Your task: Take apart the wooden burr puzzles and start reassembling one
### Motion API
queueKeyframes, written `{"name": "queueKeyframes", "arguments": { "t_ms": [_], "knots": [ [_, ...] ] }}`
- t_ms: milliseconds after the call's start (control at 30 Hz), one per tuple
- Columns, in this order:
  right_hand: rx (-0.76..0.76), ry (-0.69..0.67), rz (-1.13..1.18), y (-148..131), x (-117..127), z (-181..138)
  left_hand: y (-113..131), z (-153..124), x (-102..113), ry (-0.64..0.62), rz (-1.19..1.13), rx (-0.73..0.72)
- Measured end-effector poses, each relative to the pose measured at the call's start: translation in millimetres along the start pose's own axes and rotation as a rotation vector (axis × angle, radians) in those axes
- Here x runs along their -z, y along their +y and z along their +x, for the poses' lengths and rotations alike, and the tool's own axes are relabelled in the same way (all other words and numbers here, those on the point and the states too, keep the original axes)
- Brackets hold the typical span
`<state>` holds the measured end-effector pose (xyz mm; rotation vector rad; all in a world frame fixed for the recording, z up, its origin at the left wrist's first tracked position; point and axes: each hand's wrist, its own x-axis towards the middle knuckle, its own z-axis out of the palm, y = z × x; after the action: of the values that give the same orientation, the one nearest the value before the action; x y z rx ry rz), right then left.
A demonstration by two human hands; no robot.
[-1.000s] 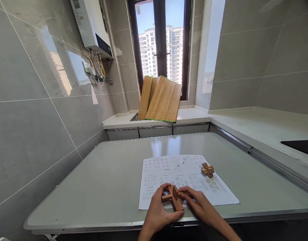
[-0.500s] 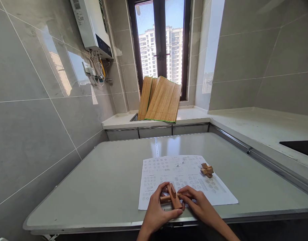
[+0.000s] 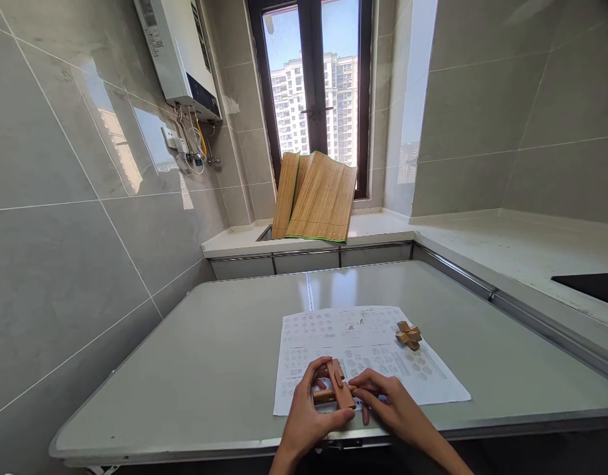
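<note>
A view from a head-worn camera, looking forward and down at a pale grey bench (image 3: 210, 369) in a tiled kitchen corner.

At the near edge, both hands meet over a printed sheet (image 3: 363, 343) of small diagrams. Between them is a set of wooden bars (image 3: 336, 389) crossed over one another. The left hand (image 3: 308, 415) curls around the bars from the left, fingers over the top and thumb underneath at the near side, pinching them. The right hand (image 3: 395, 412) comes in from the right with its fingertips closed on the right-hand end of the bars. The longest bar visible runs away from the person and tilts slightly left; a shorter bar crosses it, running left to right and sticking out toward the left hand. The bars sit directly between the two hands, just above the sheet's near edge, equally close to both.

Farther back on the sheet, to the right and well apart from the hands, rests a small wooden cross (image 3: 409, 335), fully assembled and untouched. It lies nearer the right hand.

Behind the bench, a folded bamboo mat (image 3: 318, 198) leans against a tall window (image 3: 314, 86) showing apartment blocks. A white water heater (image 3: 173, 53) hangs on the left wall. A dark hob (image 3: 591, 287) shows at the far right.
</note>
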<state>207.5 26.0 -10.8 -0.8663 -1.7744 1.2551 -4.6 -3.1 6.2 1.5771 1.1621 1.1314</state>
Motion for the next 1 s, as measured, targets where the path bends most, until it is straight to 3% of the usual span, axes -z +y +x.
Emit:
{"name": "queueKeyframes", "arguments": {
  "t_ms": [467, 733, 867, 1000],
  "knots": [
    [0.011, -0.018, -0.031, -2, 1, 0, -1, -1, 1, 0.049, 0.02, -0.089],
    [0.017, -0.025, -0.041, 0, 2, 0, -4, 2, 2, 0.243, -0.046, -0.068],
    [-0.005, -0.004, 0.006, -3, 3, 2, -4, 4, 3, 0.34, 0.055, -0.047],
    [-0.03, 0.049, 0.038, -4, 7, 3, -1, 15, 16, 0.384, 0.308, 0.006]
  ]
}}
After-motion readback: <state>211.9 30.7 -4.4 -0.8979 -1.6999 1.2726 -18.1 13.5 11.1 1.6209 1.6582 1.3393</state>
